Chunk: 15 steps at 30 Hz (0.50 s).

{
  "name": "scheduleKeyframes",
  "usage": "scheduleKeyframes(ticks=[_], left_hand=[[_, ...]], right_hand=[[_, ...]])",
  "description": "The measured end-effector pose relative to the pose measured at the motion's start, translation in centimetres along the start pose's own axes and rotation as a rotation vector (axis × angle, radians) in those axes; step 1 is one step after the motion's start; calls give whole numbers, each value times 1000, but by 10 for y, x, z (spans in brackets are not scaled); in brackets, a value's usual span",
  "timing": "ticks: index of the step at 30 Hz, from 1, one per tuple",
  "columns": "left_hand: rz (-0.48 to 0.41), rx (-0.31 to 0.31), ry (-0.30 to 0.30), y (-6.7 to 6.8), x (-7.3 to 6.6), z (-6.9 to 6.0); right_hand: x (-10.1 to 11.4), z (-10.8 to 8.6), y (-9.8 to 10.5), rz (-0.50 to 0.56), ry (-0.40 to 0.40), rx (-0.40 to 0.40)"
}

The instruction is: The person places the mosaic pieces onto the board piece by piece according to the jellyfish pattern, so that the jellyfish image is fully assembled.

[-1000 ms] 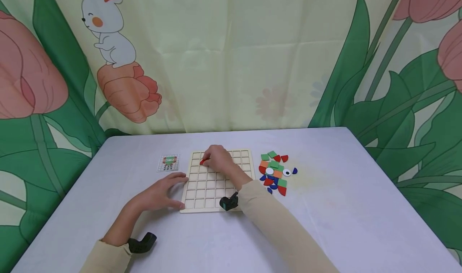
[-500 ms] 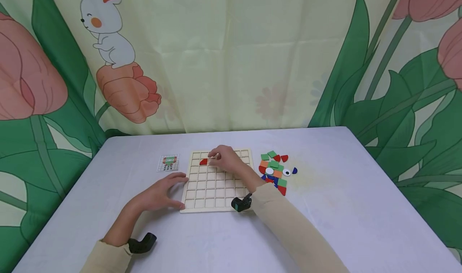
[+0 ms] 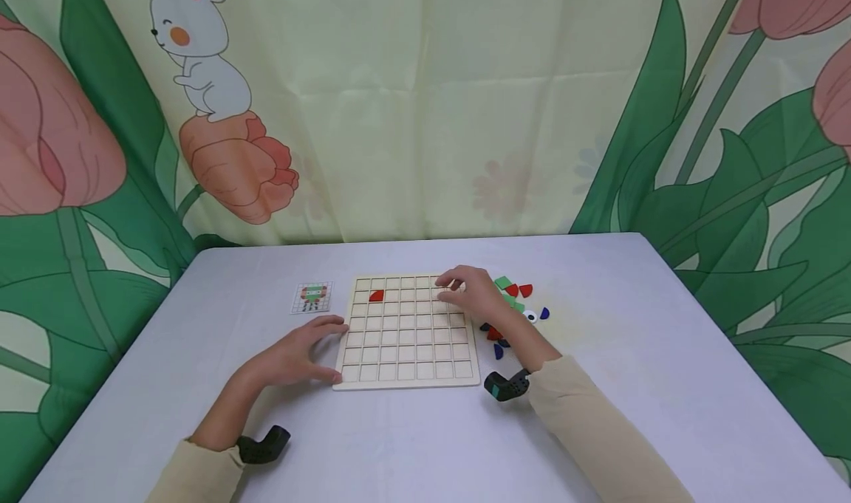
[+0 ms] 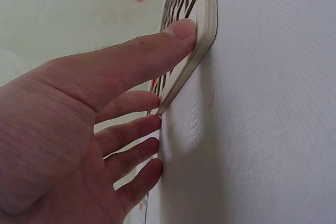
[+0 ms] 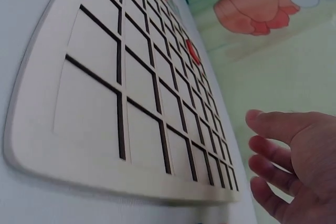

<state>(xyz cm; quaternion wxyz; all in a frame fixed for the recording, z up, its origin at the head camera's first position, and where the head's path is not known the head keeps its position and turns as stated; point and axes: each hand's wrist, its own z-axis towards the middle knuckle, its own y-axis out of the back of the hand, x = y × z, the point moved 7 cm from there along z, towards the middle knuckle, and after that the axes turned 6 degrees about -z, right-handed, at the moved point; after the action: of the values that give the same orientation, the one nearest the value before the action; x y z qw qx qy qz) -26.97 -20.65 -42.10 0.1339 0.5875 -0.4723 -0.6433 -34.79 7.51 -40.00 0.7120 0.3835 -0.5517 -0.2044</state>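
Note:
A pale wooden grid board [image 3: 407, 338] lies on the table in the head view. One red quarter-circle piece [image 3: 376, 296] sits in a cell near its upper left, also seen as a red piece [image 5: 193, 52] in the right wrist view. My left hand [image 3: 292, 355] rests at the board's left side, its thumb [image 4: 181, 29] on the near corner and its other fingers at the edge. Above the board's far right part is my right hand [image 3: 473, 294], fingers loosely bent and nothing visible between them. It partly hides the pile of coloured pieces [image 3: 525, 290].
A small picture card [image 3: 310, 297] with a figure on a grid lies left of the board. Beside the pile are a round eye piece [image 3: 530, 316] and a blue piece [image 3: 545, 313]. A printed curtain [image 3: 425, 119] hangs behind the white table [image 3: 638, 385].
My right hand has let go of the red quarter-circle piece, leaving it in its cell, and has moved right toward the pile. My left hand stays at the board's edge.

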Motion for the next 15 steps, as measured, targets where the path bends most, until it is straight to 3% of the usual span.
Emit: scheduleKeyframes(ticks=[4, 10, 15], left_hand=[[7, -4, 2, 0, 1, 0], [0, -3, 6, 0, 1, 0], [-5, -1, 16, -1, 2, 0]], right_hand=[[-12, -12, 14, -24, -33, -21], [-42, -26, 33, -11, -155, -25], [-64, -36, 51, -61, -216, -42]])
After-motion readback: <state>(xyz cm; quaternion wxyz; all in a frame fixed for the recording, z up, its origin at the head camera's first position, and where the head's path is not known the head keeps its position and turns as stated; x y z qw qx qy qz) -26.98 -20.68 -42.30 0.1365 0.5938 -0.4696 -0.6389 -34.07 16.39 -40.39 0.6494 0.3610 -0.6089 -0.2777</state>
